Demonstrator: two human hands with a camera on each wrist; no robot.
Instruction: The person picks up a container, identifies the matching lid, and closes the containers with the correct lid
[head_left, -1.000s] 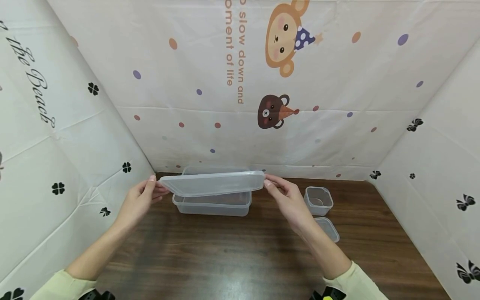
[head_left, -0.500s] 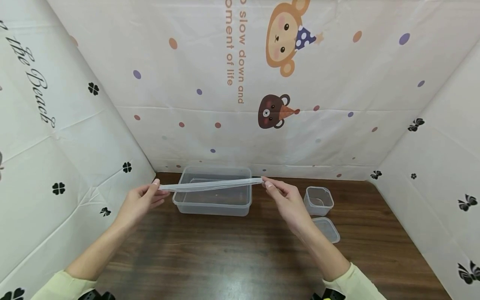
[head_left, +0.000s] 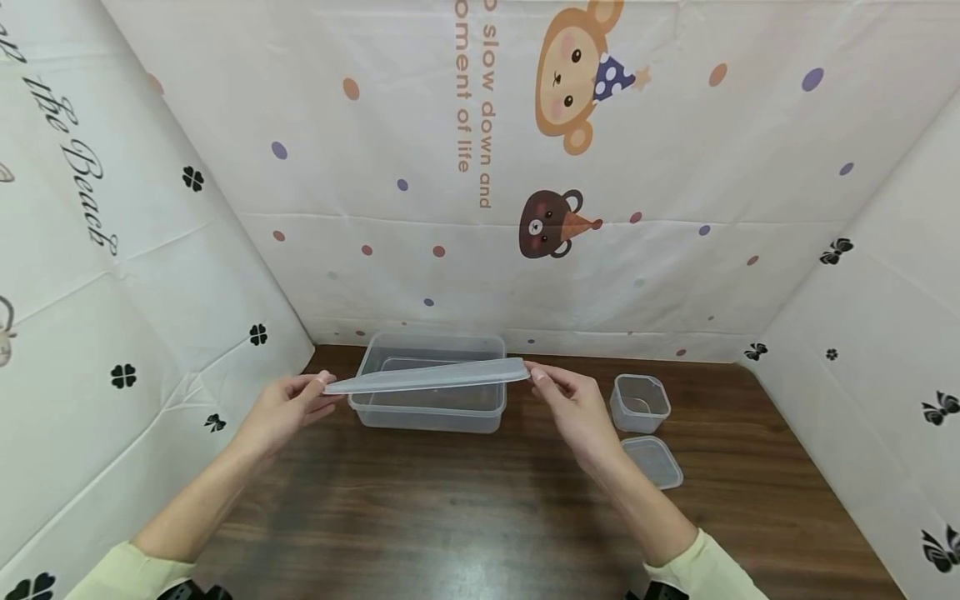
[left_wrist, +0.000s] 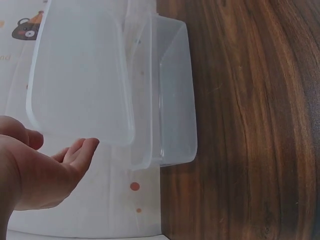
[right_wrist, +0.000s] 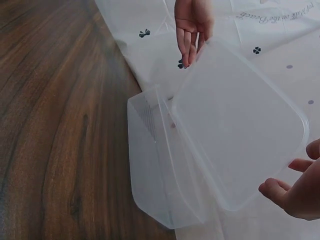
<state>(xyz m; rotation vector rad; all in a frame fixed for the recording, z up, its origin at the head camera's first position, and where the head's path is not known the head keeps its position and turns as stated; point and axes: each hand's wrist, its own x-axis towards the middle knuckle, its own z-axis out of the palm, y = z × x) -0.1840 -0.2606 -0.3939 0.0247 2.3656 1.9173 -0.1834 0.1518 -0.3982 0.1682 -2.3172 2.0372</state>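
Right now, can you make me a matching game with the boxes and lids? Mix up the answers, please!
Things:
1. big lid
2. big box
3. small box
4. small lid

Where or how:
A. lying flat on the brown table
B. standing open, just beyond the small lid
C. held up between the left hand and right hand
D. standing open, partly behind the big lid in the head view

Right pairs: 1-C, 2-D, 3-B, 4-A
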